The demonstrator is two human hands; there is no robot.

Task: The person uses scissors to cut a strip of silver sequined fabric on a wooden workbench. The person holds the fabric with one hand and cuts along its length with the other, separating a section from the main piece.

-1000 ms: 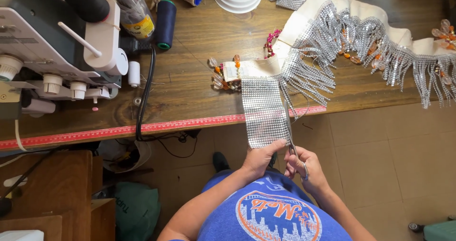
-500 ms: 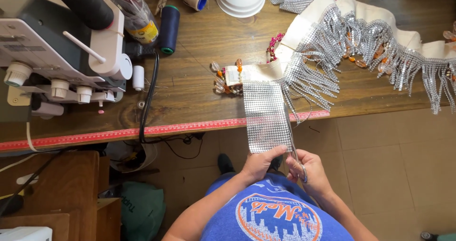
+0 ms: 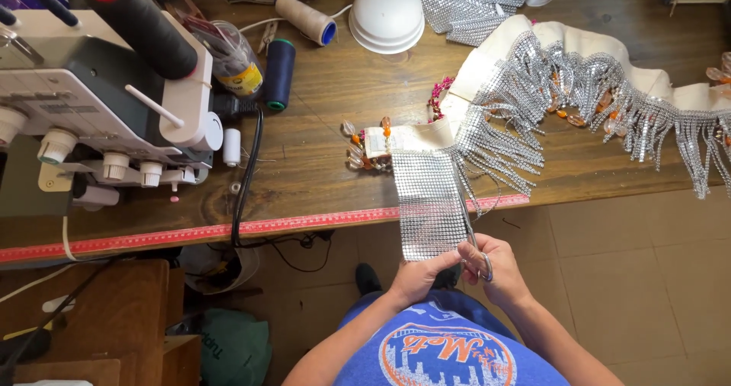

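I'm seeing the left hand (image 3: 417,277) pinching the bottom edge of the rhinestone mesh strip (image 3: 428,205), keeping it taut where it's hanging off the wooden table (image 3: 327,127) edge over the red tape measure (image 3: 251,228). The right hand (image 3: 499,270) is gripping scissors (image 3: 474,237), fingers through the loops, blades running up the strip's right side. Both wrists are sitting low near the lap; the serger (image 3: 99,104) is sitting far left.
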